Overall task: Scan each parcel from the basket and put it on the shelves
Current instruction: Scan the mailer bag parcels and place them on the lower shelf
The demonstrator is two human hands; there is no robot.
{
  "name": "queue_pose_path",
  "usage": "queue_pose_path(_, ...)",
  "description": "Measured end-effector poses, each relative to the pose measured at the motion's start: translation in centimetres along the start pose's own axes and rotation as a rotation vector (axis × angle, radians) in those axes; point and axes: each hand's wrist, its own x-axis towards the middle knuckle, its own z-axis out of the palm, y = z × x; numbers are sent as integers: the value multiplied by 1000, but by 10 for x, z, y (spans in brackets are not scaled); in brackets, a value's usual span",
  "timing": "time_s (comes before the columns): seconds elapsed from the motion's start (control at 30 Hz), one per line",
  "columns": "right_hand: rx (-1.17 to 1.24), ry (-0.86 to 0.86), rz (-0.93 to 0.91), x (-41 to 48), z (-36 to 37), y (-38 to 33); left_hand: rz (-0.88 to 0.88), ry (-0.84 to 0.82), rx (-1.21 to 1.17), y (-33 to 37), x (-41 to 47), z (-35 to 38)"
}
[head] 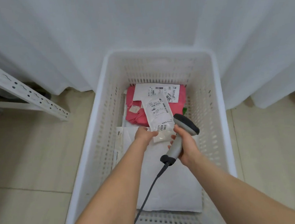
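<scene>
1. Step in hand: scanning. The left hand [145,134] pinches the near edge of a small parcel [158,111], fingers and thumb clamped on it. It holds the parcel label-up over the basket [156,52].
2. The right hand [185,142] is wrapped tight round the grip of the scanner [184,124], whose head sits just beside the parcel's near right corner.
3. The scanner seems to point past the barcode rather than at it, though the angle is hard to judge from above. The next move probably calls for drawing the scanner back and tilting its head onto the label.
4. After that, the parcel must go left to the shelf [23,93], whose slotted upright stands well apart from the basket.
5. Edges: the basket's walls rise on all sides of both hands, so the lift has to clear the left rim. The cable [149,191] trails back over the near rim and could snag there.
6. Room: open floor lies between basket and shelf. A curtain [136,24] hangs close behind.
7. A pink parcel [136,115] and a white parcel [170,186] lie in the basket.
</scene>
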Motion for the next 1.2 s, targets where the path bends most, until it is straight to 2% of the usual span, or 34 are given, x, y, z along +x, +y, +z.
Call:
queue_pose_path(0.13, -38, -4, -39, 15, 4, -2, -7, -15, -127, 1, 13, 6)
queue_pose_path(0.3, -70, -13, -51, 27, 4, 13, -26, 30, -110, -12, 28, 19)
queue_pose_path(0.47, -79, 17, -35, -9, 14, 7, 55, 81, -143, -4, -6, -27)
queue_pose_path(0.7, -57, -49, 35, -142, 64, -16, 66, 95, -153, 23, -133, -124)
queue_pose_path(0.97, -114, -60, -59, -305, 124, -60, 107, 63, -151, 69, -297, -229)
queue_pose_path(1.2, -98, -153, -119, -414, 162, -87, 124, -117, -241, 100, -410, -303)
